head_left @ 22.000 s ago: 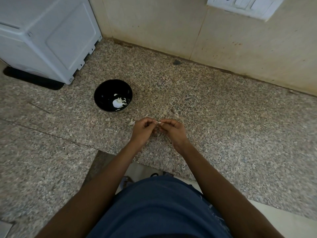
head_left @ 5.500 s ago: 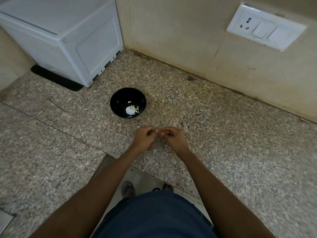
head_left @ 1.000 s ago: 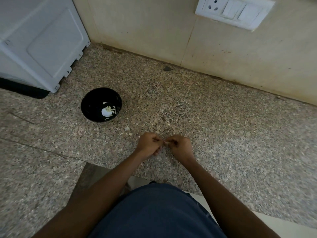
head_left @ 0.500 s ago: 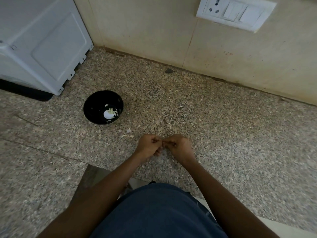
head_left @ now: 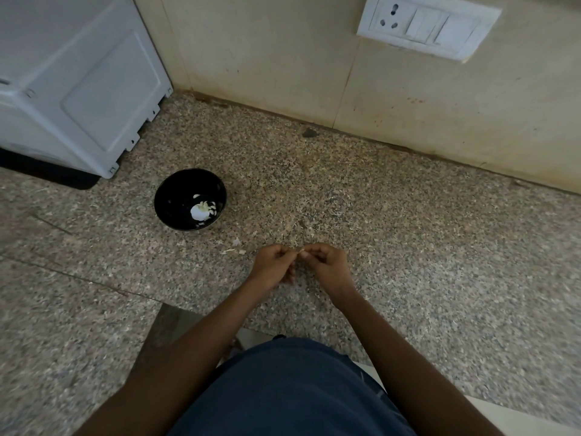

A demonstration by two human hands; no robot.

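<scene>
Pinching tiny pale piece between left hand and right hand, over counter.

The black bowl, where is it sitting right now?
In the head view, the black bowl stands on the granite counter, ahead and left of the left hand, near the white appliance corner.

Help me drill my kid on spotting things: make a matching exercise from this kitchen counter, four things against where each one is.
Things
1. black bowl
2. switch plate
3. white appliance
4. small pale piece

Places
A. on the wall, upper right
B. pinched between left hand and right hand
C. on the counter, holding white pieces
D. standing at the far left of the counter

Pairs: 1-C, 2-A, 3-D, 4-B.
</scene>
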